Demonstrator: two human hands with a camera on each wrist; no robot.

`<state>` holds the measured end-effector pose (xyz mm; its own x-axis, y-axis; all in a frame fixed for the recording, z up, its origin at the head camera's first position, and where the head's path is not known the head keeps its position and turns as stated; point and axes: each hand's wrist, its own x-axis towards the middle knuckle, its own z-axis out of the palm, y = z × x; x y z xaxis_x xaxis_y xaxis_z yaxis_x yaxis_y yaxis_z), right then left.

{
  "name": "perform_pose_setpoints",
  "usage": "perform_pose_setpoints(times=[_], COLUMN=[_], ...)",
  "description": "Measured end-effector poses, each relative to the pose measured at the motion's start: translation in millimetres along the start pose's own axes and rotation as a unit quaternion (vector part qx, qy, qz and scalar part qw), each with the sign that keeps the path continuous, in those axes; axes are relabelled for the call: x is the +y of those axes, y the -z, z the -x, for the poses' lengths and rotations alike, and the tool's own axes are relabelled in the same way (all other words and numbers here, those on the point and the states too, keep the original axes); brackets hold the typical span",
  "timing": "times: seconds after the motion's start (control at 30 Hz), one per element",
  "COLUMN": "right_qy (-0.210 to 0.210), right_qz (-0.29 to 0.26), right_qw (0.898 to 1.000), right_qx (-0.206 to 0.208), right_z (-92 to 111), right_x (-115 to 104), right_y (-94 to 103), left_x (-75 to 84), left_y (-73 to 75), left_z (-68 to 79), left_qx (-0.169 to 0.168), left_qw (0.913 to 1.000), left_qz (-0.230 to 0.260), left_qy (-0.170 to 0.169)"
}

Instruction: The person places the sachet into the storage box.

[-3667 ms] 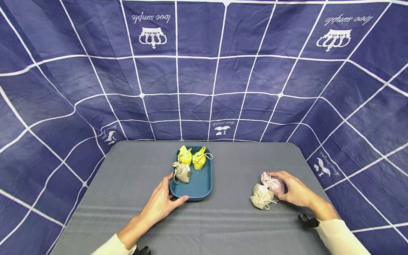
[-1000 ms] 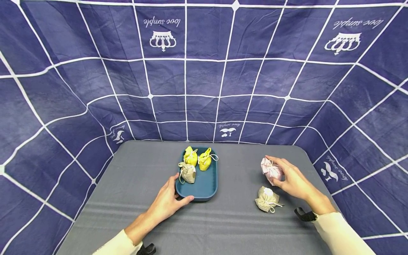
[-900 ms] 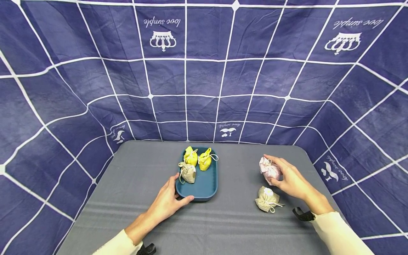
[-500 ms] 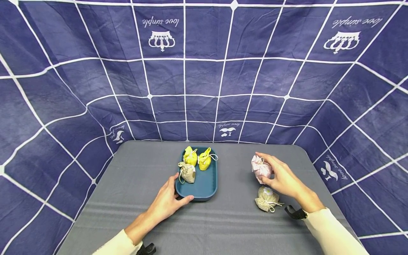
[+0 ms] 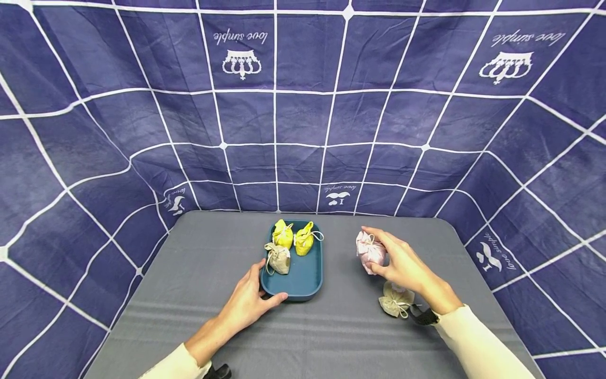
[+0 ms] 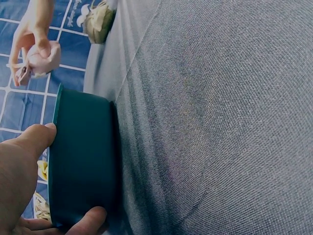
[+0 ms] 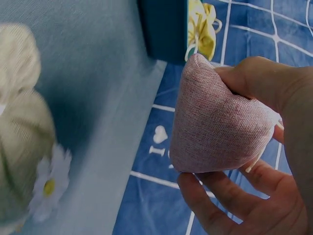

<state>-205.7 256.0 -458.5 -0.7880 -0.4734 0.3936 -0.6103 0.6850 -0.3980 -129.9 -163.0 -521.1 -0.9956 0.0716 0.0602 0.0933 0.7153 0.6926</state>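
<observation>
My right hand [image 5: 402, 266] pinches a small pink drawstring pouch [image 5: 371, 252] between thumb and fingers, held up off the table just right of the blue tray [image 5: 300, 279]. In the right wrist view the pouch [image 7: 220, 117] shows its smooth base, with the tied neck turned toward the palm. My left hand [image 5: 243, 300] grips the tray's near left corner, thumb on the near wall and fingers along the left side. Inside the tray sit two yellow pouches [image 5: 304, 240] at the far end and a beige pouch [image 5: 279, 259] at the left.
Another beige pouch [image 5: 394, 302] lies on the grey table [image 5: 331, 337] below the right wrist, a white flower [image 7: 49, 186] on it. Dark blue cloth [image 5: 303, 121] with white grid lines surrounds the back and sides.
The pink pouch, first lying against the beige one, has been lifted and carried left toward the tray by the right hand. The left hand stays at the tray corner.
</observation>
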Motion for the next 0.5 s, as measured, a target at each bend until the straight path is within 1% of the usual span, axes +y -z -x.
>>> perform_pose_setpoints(times=[0.5], right_qy=[0.021], right_qz=[-0.029], right_qw=[0.999], right_qx=[-0.024], right_z=[-27], right_x=[-30], right_y=[-21.8], left_x=[0.3], left_y=[0.9], left_z=[1.7], left_qx=[-0.003], left_qw=[1.0], left_qz=[0.006], left_qy=[0.003])
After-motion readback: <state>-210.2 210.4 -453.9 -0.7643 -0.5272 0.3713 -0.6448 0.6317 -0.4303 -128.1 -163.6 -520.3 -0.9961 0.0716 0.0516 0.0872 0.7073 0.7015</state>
